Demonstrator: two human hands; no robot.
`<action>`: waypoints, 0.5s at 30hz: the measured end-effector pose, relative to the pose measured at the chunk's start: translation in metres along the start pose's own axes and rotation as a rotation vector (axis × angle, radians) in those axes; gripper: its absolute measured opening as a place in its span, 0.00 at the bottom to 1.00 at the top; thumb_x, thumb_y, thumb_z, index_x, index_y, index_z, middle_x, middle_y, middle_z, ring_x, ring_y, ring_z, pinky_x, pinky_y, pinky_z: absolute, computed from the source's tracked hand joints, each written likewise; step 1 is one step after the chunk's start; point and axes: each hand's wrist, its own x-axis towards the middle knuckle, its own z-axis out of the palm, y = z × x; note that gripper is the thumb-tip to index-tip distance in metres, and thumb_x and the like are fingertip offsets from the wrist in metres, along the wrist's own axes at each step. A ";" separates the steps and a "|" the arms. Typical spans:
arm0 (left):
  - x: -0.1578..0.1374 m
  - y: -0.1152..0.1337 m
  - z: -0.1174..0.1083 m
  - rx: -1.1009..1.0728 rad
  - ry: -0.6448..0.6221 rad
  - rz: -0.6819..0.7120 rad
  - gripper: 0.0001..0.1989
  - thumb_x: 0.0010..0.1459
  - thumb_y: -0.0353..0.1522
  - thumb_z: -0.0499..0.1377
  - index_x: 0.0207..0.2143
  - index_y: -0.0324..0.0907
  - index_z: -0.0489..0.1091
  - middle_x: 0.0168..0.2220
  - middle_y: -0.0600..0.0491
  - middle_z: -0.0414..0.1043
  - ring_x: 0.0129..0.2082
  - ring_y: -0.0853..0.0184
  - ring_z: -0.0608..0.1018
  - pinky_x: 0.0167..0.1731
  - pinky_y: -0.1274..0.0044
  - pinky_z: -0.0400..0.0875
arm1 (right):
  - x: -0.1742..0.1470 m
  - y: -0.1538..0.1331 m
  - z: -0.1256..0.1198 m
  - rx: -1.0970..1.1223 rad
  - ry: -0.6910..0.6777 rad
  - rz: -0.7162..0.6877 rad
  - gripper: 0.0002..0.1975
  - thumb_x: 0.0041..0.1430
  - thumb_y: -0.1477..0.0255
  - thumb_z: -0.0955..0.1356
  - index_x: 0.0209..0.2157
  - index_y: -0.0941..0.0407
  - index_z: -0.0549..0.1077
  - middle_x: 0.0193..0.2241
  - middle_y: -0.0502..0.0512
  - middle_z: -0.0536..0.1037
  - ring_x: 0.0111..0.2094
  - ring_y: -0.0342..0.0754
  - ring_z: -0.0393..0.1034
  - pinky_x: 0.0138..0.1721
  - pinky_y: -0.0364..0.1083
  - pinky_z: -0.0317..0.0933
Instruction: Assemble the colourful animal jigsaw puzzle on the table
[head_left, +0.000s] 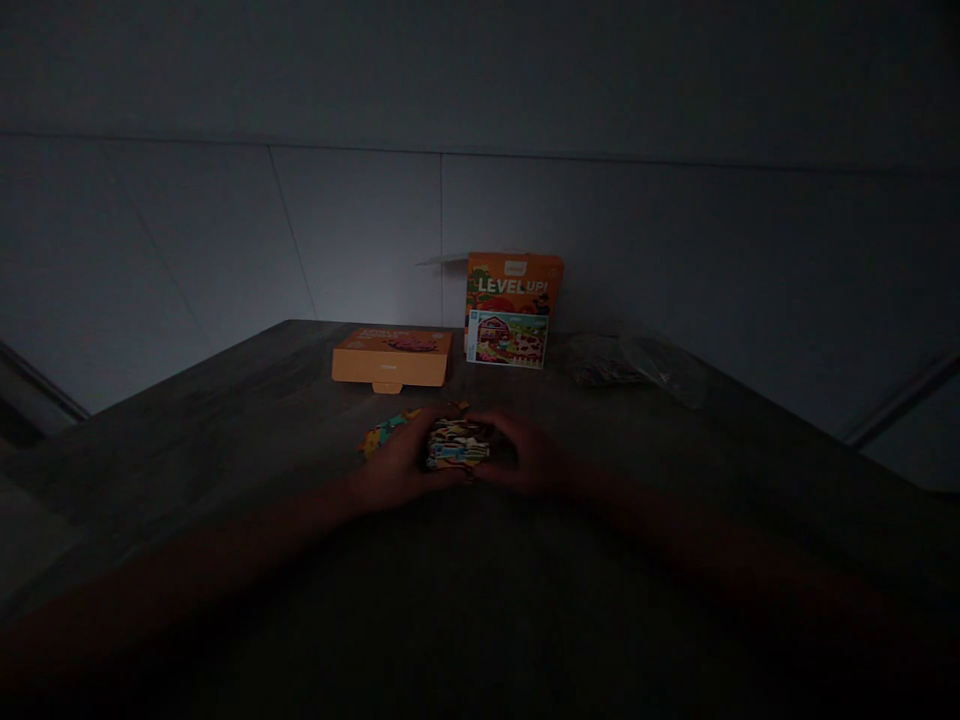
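Observation:
Both hands curve around a stack of jigsaw puzzle pieces (457, 445) near the middle of the table. My left hand (397, 465) grips the stack from the left, its thumb along the near side. From the right, my right hand (529, 455) closes on the same stack, fingers on the far side and thumb on the near side. More puzzle pieces (386, 432), yellow and teal, show just beyond my left hand, partly hidden by it. The picture is very dark, and the undersides of the hands do not show.
An orange box (390, 372) lies on the grey table (247, 400) at the back left. Behind, an upright orange box (516, 275) reads "LEVEL UP!", with a farm picture card (508, 340) leaning on it. Clear plastic bags (660, 368) lie at the back right, near the wall (360, 240).

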 end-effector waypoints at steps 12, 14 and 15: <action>0.003 -0.003 0.000 -0.050 0.002 -0.060 0.34 0.54 0.42 0.65 0.59 0.43 0.59 0.54 0.45 0.71 0.51 0.55 0.75 0.51 0.62 0.71 | 0.002 -0.002 -0.001 -0.008 -0.009 0.037 0.27 0.59 0.61 0.69 0.57 0.57 0.66 0.51 0.63 0.74 0.50 0.55 0.71 0.51 0.56 0.66; 0.003 -0.004 0.000 -0.065 0.004 -0.072 0.34 0.53 0.43 0.66 0.59 0.43 0.59 0.53 0.45 0.71 0.51 0.55 0.75 0.51 0.63 0.71 | 0.002 -0.003 -0.002 -0.016 0.012 -0.003 0.27 0.59 0.62 0.69 0.57 0.57 0.65 0.52 0.63 0.73 0.51 0.55 0.70 0.51 0.56 0.66; 0.003 -0.004 0.000 -0.067 0.003 -0.079 0.34 0.53 0.43 0.66 0.59 0.42 0.60 0.53 0.45 0.71 0.51 0.54 0.75 0.52 0.62 0.71 | 0.002 -0.003 -0.002 -0.025 0.040 -0.033 0.27 0.59 0.63 0.69 0.58 0.56 0.65 0.52 0.63 0.74 0.50 0.55 0.70 0.51 0.56 0.66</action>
